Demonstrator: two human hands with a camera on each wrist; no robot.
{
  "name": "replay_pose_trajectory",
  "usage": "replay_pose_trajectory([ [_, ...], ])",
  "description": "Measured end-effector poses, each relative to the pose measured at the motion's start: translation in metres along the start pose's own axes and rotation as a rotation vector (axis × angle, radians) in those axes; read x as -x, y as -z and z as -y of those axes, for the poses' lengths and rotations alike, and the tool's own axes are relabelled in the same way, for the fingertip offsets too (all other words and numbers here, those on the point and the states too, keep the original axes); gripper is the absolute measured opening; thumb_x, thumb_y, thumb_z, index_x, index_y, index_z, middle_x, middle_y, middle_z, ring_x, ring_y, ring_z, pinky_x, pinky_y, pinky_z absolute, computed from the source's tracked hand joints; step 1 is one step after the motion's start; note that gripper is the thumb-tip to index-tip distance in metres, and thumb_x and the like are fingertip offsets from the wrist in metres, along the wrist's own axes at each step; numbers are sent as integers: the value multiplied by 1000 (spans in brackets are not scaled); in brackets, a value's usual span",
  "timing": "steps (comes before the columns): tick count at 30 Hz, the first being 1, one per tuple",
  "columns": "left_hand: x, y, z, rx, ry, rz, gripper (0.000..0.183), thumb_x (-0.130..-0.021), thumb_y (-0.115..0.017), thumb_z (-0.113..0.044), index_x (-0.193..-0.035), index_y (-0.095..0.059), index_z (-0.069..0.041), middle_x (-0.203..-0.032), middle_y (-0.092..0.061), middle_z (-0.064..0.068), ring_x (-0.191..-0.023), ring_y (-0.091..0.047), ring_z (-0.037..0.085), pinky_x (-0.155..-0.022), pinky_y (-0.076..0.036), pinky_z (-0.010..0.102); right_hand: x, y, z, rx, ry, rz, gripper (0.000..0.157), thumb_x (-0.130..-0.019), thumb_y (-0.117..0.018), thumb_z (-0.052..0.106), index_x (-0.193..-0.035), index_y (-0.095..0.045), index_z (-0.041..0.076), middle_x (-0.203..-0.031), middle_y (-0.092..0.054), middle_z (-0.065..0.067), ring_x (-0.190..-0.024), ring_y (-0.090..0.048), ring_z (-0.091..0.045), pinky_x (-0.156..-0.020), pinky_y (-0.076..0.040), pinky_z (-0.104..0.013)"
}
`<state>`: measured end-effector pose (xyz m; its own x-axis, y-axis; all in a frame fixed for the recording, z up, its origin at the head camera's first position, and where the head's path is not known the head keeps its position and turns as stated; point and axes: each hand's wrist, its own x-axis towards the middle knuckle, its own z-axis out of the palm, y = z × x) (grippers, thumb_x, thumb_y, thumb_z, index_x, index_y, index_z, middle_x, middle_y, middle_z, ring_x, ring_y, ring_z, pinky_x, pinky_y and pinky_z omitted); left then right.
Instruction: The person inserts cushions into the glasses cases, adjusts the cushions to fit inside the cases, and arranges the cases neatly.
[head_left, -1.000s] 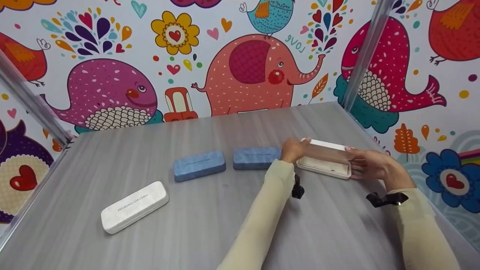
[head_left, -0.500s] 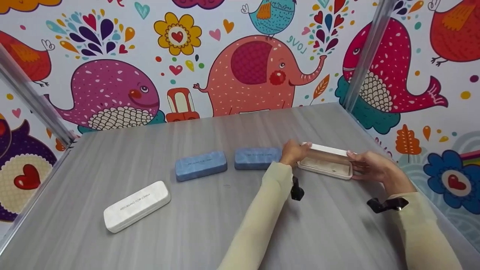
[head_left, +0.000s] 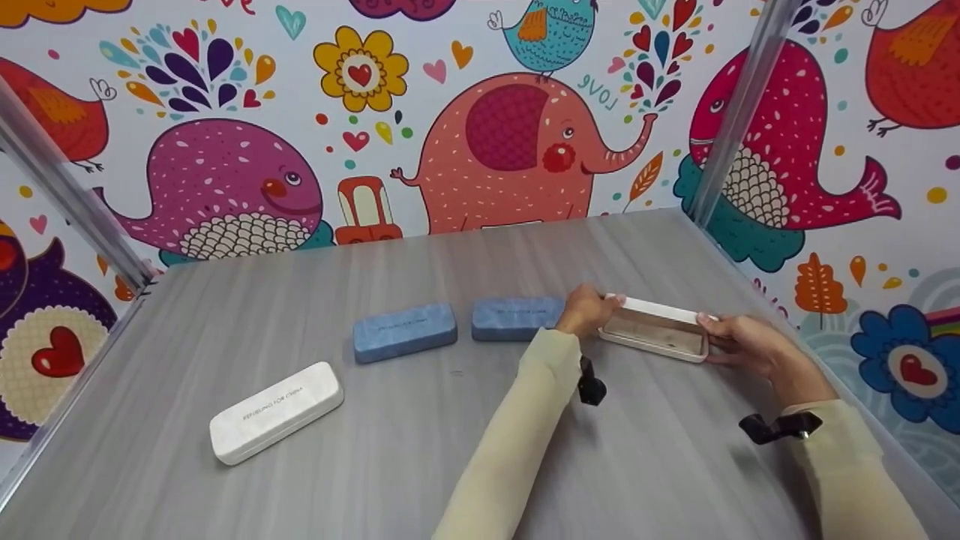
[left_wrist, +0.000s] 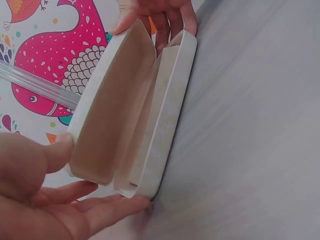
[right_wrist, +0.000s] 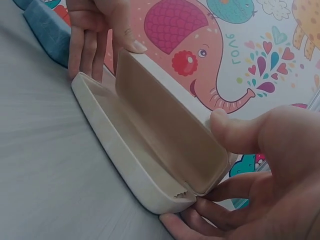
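A white glasses case point(head_left: 654, 347) lies on the table at the right, its lid partly raised and its beige inside showing. My left hand point(head_left: 583, 311) holds the case's left end, with the thumb on the lid's edge and the fingers along the end of the base. At the other end, my right hand point(head_left: 757, 346) grips in the same way, its thumb on the lid, as the right wrist view shows. No object is visible inside the case point(left_wrist: 172, 112) in the left wrist view.
One blue glasses case point(head_left: 516, 318) lies just left of my left hand, partly hidden by it. Another blue glasses case point(head_left: 405, 331) is farther left. A closed white glasses case point(head_left: 276, 412) sits at the front left. Printed walls point(head_left: 457, 45) border the grey table point(head_left: 420, 442).
The white case's lid has come down toward its base, with both hands still on it. The head view has shifted slightly. The other cases stay in place.
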<state>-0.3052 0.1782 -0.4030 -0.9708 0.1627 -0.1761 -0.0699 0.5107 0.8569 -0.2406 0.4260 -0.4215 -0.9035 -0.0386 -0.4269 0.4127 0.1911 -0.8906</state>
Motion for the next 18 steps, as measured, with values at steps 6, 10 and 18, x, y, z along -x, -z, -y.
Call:
replay_pose_trajectory([
  [6, 1, 0, 3, 24, -12, 20, 29, -96, -68, -26, -106, -73, 1, -94, -70, 9, -78, -60, 15, -66, -55, 28, 2, 0, -3, 59, 9, -24, 59, -97, -61, 47, -136, -54, 3, -107, -55, 4, -103, -53, -15, -89, -58, -26],
  [10, 1, 1, 4, 34, 2, 45, 30, -97, -67, -25, -111, -71, 0, -101, -71, 9, -83, -60, 15, -76, -58, 32, 3, -2, -5, 58, 17, -21, 60, -97, -61, 47, -139, -51, 5, -105, -57, 3, -99, -55, -14, -86, -58, -23],
  [18, 0, 2, 9, 51, -19, 71, 32, -98, -66, -24, -117, -68, 2, -110, -71, 11, -90, -60, 17, -87, -55, 36, 2, -3, -9, 95, 46, -25, 80, -99, -60, 44, -154, -28, -4, -105, -59, 5, -96, -57, -11, -82, -57, -21],
])
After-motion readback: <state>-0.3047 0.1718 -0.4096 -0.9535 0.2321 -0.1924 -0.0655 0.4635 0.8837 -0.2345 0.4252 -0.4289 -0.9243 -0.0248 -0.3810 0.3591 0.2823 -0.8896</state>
